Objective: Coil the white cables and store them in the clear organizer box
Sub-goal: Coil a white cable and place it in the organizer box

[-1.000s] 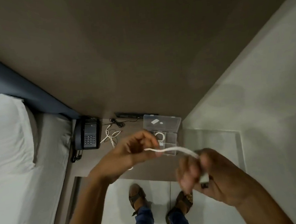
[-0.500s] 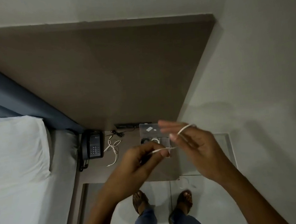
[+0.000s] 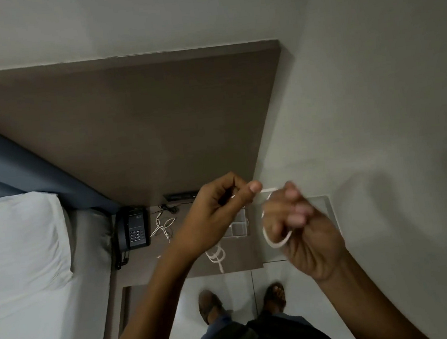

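Note:
I hold a white cable [image 3: 275,242] in the air between both hands, above the brown bedside table [image 3: 243,261]. My right hand [image 3: 300,227] has the cable looped around its curled fingers. My left hand [image 3: 218,211] pinches the cable's free end between thumb and forefinger. Below the left wrist a coiled part of a white cable [image 3: 216,255] shows over the table. The clear organizer box [image 3: 238,230] stands open on the table, mostly hidden behind my hands. Another loose white cable [image 3: 165,226] lies on the table next to the phone.
A black desk phone [image 3: 133,228] stands at the table's left end, a thin black cable [image 3: 170,208] and a black device [image 3: 181,196] at the back. The bed with a white pillow [image 3: 18,246] fills the left. A glass shelf [image 3: 329,213] adjoins the right wall.
Both hands have risen and drawn together. The cable, earlier stretched between them, is now wound in a loop around my right fingers. The camera has tilted up.

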{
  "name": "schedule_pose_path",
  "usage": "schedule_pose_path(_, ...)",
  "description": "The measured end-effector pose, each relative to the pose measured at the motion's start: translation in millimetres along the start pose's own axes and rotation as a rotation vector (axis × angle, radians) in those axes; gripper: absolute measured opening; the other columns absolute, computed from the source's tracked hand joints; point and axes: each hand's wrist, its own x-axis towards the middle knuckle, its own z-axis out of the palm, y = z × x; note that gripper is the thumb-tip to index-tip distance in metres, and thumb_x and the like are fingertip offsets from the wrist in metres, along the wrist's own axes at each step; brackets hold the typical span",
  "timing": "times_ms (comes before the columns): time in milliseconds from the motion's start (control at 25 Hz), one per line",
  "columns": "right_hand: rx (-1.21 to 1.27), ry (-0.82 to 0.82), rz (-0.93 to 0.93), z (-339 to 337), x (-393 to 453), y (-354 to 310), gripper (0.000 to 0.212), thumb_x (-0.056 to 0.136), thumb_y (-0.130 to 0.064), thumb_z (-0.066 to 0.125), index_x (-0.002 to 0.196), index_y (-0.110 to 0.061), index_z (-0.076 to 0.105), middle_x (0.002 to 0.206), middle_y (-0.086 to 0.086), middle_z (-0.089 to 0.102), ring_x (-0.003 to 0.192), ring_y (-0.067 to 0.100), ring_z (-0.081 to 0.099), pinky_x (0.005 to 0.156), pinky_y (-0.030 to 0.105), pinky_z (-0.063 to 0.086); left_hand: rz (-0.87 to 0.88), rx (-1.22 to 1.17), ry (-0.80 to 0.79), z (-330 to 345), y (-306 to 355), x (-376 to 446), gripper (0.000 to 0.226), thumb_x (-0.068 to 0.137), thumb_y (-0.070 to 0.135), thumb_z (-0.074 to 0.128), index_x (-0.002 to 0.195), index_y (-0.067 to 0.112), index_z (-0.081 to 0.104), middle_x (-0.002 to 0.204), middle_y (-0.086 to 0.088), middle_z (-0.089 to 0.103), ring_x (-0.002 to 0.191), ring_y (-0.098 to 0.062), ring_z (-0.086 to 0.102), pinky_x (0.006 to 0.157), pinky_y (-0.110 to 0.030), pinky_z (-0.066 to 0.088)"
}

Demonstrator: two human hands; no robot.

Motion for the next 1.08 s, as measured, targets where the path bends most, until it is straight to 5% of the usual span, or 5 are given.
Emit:
schedule_pose_path(120,0.138,0.035,-0.3,11.4,12.3,-21.7,0.036,0.115,-0.017,0.041,0.139,0.001,0.061,0.131,0.021,0.07,0.13,0.029,0.066,0.124,0.045,0.038,-0.045,0.117,-0.012,6.3,-8.0,-2.0,0.044,0.102,0.046,0.058,0.09,0.004,0.069,0.069,-0.028,0.05,0.055,-0.034,0.044,0.052,-0.044,0.04)
schedule_pose_path(400,-1.55,0.429,-0.386,2.4,13.2,-44.0,0.036,0.114,-0.028,0.039,0.142,-0.025,0.062,0.145,-0.013,0.064,0.137,0.002,0.056,0.118,0.034,0.046,-0.009,0.317,-0.086,-19.3,21.7,1.8,0.025,0.104,0.033,0.066,0.092,0.012,0.075,0.062,0.001,0.061,0.051,-0.014,0.054,0.049,-0.028,0.045)
schedule_pose_path(600,-0.769,-0.021,0.107,6.3,-4.4,-18.1,0.042,0.114,-0.025,0.032,0.106,-0.007,0.07,0.094,0.006,0.071,0.093,0.021,0.069,0.112,0.048,0.044,0.054,0.155,-0.064,-31.5,52.0,24.9,0.032,0.094,0.032,0.073,0.084,0.002,0.068,0.063,-0.011,0.059,0.05,-0.018,0.052,0.051,-0.025,0.044)
schedule_pose_path(840,0.349,-0.198,-0.129,39.3,9.3,-17.6,0.037,0.114,-0.017,0.037,0.098,0.001,0.066,0.087,0.02,0.067,0.082,0.033,0.072,0.117,0.051,0.045,0.023,0.079,-0.021,7.4,24.6,25.9,0.062,0.105,0.053,0.055,0.075,-0.001,0.063,0.062,-0.035,0.045,0.053,-0.044,0.043,0.053,-0.048,0.041)
schedule_pose_path(1080,-0.486,0.302,-0.629,56.3,13.9,-53.4,0.042,0.117,-0.026,0.031,0.134,-0.011,0.067,0.143,0.002,0.068,0.14,0.016,0.059,0.123,0.034,0.039,-0.024,0.141,-0.089,14.4,20.0,-0.8,0.055,0.105,0.056,0.048,0.079,0.012,0.069,0.065,-0.032,0.047,0.058,-0.045,0.047,0.056,-0.051,0.046)
